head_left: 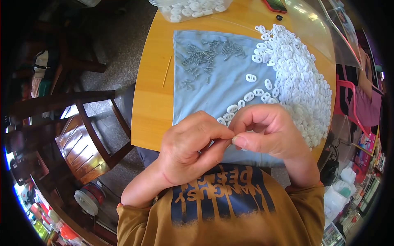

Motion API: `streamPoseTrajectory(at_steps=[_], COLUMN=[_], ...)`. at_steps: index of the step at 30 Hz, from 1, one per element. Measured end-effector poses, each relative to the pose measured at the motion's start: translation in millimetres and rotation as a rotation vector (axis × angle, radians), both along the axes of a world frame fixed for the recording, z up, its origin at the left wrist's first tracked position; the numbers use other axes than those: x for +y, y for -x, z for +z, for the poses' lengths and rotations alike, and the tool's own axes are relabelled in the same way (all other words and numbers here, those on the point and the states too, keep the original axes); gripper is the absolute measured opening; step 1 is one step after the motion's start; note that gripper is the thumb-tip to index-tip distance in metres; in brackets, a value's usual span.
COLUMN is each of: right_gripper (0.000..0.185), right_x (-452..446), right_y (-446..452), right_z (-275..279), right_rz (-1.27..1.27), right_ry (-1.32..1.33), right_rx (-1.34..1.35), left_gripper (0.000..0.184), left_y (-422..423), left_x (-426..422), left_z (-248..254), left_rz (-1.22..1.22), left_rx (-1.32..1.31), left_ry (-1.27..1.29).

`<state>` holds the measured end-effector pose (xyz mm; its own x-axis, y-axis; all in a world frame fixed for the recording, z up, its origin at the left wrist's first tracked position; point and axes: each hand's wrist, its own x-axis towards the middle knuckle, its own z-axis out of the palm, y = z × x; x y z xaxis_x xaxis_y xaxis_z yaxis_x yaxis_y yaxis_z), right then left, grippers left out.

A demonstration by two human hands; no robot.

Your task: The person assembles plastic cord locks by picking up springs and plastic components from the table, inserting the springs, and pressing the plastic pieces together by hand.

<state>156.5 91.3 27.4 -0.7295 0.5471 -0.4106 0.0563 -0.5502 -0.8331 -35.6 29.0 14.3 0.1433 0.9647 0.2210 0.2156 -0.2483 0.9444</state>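
My left hand [191, 149] and my right hand [269, 131] meet above the front of a light blue cloth [213, 100], with thumbs and fingertips pinched together. Whatever lies between the fingertips is hidden or too small to make out. Just beyond the hands, a loose line of white oval plastic pieces with two holes [249, 96] leads to a large heap of the same pieces [297, 69] on the right. Small grey metal springs [205, 55] lie scattered on the upper left of the cloth.
A wooden table [150, 110] carries the cloth, a thin yellow stick [167, 71], a clear tub of white pieces [193, 18], a small black object [279, 17] and a phone [276, 5]. A wooden chair [82, 143] stands left; a person sits by a red chair [349, 98] at right.
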Motion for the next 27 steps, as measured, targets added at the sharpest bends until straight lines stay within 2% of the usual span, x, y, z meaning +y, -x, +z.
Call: streamPoseTrajectory(at_steps=[4, 11, 14, 17, 20, 27], right_gripper=[0.014, 0.019, 0.017, 0.015, 0.013, 0.01], right_x=[-10, -15, -19, -21, -22, -25], right_y=[7, 3, 4, 5, 7, 11], right_z=[5, 8, 9, 7, 7, 5], right_rz=[-0.155, -0.151, -0.199, -0.239, -0.237, -0.237], right_ry=[0.058, -0.017, -0.026, -0.053, -0.117, -0.236], right_rx=[0.087, -0.06, -0.05, -0.038, -0.051, -0.095], left_gripper=[0.021, 0.022, 0.02, 0.017, 0.017, 0.016], left_y=[-6, -11, -9, -11, -11, -8], left_x=[-4, -4, -7, -17, -19, -21], left_z=[-3, -10, -12, -8, -11, -18], left_rz=[0.104, 0.164, 0.118, 0.139, 0.095, 0.067], left_rx=[0.003, 0.058, -0.048, -0.599, -0.818, -0.855], left_ry=[-0.027, -0.174, -0.083, 0.424, 0.525, 0.546])
